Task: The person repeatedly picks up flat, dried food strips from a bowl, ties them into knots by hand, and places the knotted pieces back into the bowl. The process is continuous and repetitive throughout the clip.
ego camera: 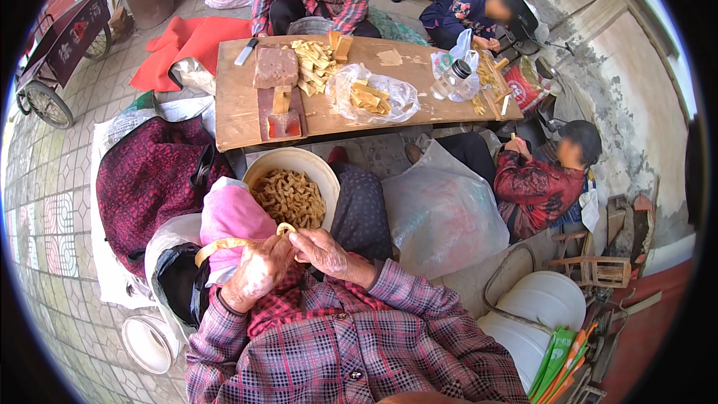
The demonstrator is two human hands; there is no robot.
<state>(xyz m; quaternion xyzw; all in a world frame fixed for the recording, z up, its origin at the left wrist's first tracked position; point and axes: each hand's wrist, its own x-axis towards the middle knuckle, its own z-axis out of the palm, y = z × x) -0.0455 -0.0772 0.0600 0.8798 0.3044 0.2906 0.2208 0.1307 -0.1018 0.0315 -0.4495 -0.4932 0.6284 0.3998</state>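
A yellowish, pliable flat strip (224, 245) runs through both of my hands above my lap. My left hand (255, 272) grips it, with the long free end trailing out to the left. The other part curls into a small loop at the fingertips, where my right hand (325, 252) pinches it. Just beyond my hands, a cream-coloured bucket (331, 182) stands between my knees. Many short, curled yellow-brown pieces (290, 196) lie inside it. A pink cloth (233, 216) covers my left knee. Part of the strip is hidden behind my fingers.
A low wooden table (235, 118) carries yellow strips (314, 62), a stone block (276, 66), a knife (245, 51), a plastic bag (401, 101) and a glass jar (451, 79). Several people sit around it. White tubs (541, 297) stand at right; a dark-red patterned cloth (157, 179) lies left.
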